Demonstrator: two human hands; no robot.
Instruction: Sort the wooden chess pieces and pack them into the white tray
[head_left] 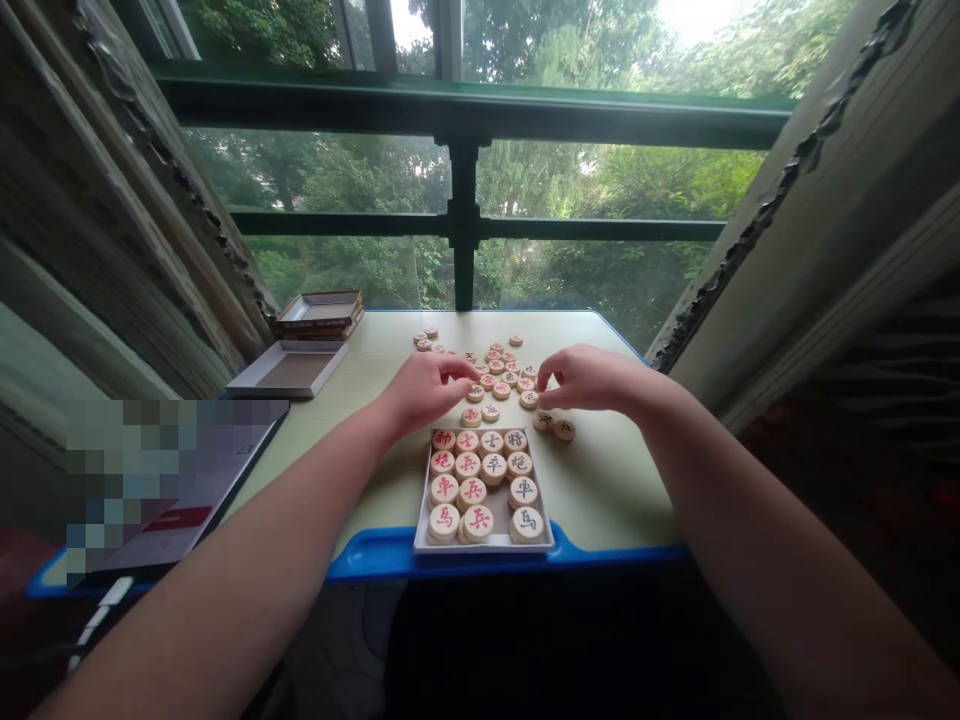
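Note:
Both my hands reach over a scatter of round wooden Chinese chess pieces marked in red or black. My left hand [433,388] is at the left of the pile, thumb and forefinger curved and apart, tips beside a black-marked piece [475,393]. On the pile's right side, my right hand [589,380] has bent fingers apart from the thumb, close to another black-marked piece [529,398]; whether they touch I cannot tell. Nearer me, a shallow white box [501,546] holds rows of pieces, some stacked, with a gap in its third column.
A white box lid [289,368] and brown-edged trays [319,312] are at the back left of the table [615,480]. A tablet-like device [195,490] lies at the left, partly blurred. Two pieces [555,427] sit right of the box. Curtains flank the window.

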